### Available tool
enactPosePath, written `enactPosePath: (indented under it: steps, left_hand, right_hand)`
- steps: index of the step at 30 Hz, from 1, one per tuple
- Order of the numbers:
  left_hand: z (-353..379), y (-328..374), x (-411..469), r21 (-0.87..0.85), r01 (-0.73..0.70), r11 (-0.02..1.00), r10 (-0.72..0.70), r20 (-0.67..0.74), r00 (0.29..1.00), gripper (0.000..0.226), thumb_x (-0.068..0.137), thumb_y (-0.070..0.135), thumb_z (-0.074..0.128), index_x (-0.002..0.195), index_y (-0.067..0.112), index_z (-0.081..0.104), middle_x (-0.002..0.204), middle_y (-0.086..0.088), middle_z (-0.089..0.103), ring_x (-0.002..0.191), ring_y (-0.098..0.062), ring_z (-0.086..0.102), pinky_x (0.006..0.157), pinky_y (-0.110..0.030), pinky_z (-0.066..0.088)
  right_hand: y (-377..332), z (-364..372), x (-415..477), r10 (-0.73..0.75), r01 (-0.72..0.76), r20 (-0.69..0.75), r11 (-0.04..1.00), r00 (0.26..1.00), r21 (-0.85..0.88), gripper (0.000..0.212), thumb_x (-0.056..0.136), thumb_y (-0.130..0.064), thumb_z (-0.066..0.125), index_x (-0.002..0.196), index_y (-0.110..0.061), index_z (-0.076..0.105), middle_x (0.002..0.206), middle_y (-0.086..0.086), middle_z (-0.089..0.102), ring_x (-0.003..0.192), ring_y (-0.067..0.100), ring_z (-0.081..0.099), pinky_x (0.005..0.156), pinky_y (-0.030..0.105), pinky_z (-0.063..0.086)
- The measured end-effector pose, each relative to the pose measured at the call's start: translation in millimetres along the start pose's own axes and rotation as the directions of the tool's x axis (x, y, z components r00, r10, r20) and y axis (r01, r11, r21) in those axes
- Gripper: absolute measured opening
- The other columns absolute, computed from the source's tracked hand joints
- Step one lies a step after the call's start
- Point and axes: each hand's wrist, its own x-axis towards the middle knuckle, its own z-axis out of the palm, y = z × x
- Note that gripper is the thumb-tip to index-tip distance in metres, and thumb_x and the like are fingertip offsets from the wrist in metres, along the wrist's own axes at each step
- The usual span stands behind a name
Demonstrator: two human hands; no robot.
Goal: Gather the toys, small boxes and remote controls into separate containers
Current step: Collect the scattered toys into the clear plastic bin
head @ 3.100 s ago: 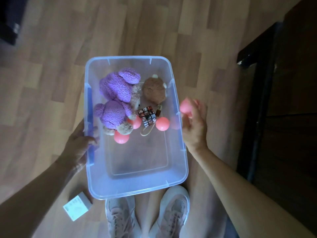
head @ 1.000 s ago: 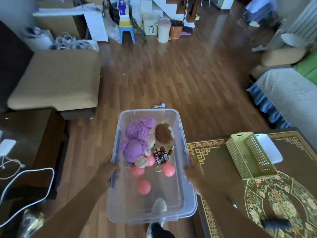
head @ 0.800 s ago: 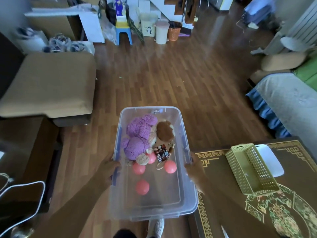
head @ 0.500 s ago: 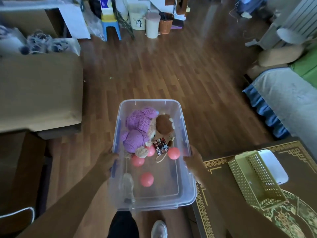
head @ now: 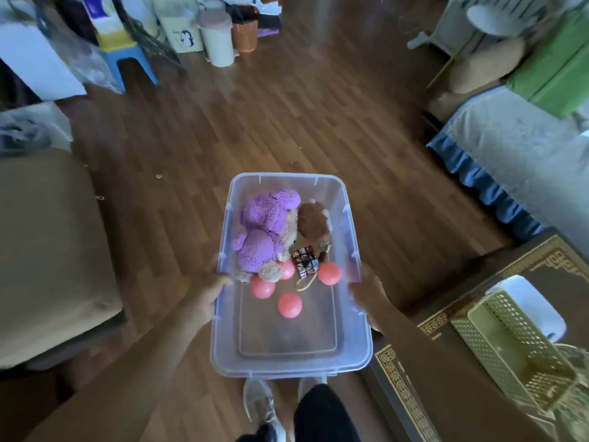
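Note:
I carry a clear plastic bin (head: 288,363) in front of me above the wooden floor. My left hand (head: 205,296) grips its left rim and my right hand (head: 366,293) grips its right rim. Inside lie a purple plush toy (head: 266,231), a brown plush toy (head: 314,223), a puzzle cube (head: 305,261) and several pink balls (head: 289,305). A green perforated basket (head: 513,342) stands on the patterned table (head: 414,393) at the lower right.
A tan sofa (head: 47,250) fills the left side. A bed with a blue frill (head: 516,154) is at the right. A blue stool (head: 127,59), bins and clutter stand at the far wall. My legs and shoe (head: 261,406) show below the bin.
Earlier my right hand held a pink ball beside the bin; now both hands hold the bin. I have walked forward, so the sofa and table have slid back past me.

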Motion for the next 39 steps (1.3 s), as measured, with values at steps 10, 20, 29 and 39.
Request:
enactPosePath:
  steps: [10, 20, 29, 39]
  left_hand:
    - [76, 87, 177, 0.127, -0.006, 0.992, -0.012, 0.140, 0.990, 0.081, 0.046, 0.008, 0.056, 0.127, 0.017, 0.051, 0.123, -0.023, 0.052, 0.098, -0.026, 0.046, 0.082, -0.045, 0.043]
    - [184, 117, 351, 0.326, -0.071, 0.943, -0.006, 0.230, 0.973, 0.070, 0.053, 0.011, 0.057, 0.122, 0.012, 0.052, 0.134, -0.025, 0.046, 0.115, -0.040, 0.052, 0.095, -0.054, 0.043]
    - [233, 43, 516, 0.512, -0.160, 0.844, -0.089, 0.428, 0.900, 0.066, 0.088, 0.007, 0.060, 0.145, 0.027, 0.035, 0.142, 0.011, 0.038, 0.123, -0.007, 0.041, 0.097, -0.026, 0.034]
    - [175, -86, 649, 0.597, 0.044, 0.801, -0.152, 0.132, 0.980, 0.054, 0.090, -0.006, 0.051, 0.141, 0.011, 0.042, 0.122, -0.003, 0.055, 0.097, -0.012, 0.051, 0.065, -0.010, 0.044]
  right_hand:
    - [-59, -14, 135, 0.033, -0.025, -0.046, 0.985, 0.998, 0.173, 0.051, 0.085, 0.012, 0.048, 0.130, -0.012, 0.049, 0.072, 0.002, 0.048, 0.058, 0.015, 0.045, 0.044, 0.022, 0.038]
    - [-68, -8, 305, 0.167, -0.123, -0.190, 0.967, 0.968, 0.222, 0.041, 0.086, 0.013, 0.045, 0.108, -0.021, 0.052, 0.075, 0.008, 0.051, 0.062, 0.019, 0.048, 0.049, 0.023, 0.039]
    - [26, 51, 441, 0.304, -0.205, -0.244, 0.910, 0.921, 0.360, 0.053, 0.077, 0.013, 0.055, 0.123, -0.013, 0.058, 0.079, 0.010, 0.057, 0.066, 0.023, 0.054, 0.050, 0.024, 0.045]
    - [168, 128, 536, 0.428, -0.255, -0.232, 0.808, 0.874, 0.530, 0.046, 0.078, 0.013, 0.060, 0.113, -0.016, 0.061, 0.090, 0.008, 0.062, 0.084, 0.031, 0.059, 0.069, 0.036, 0.052]
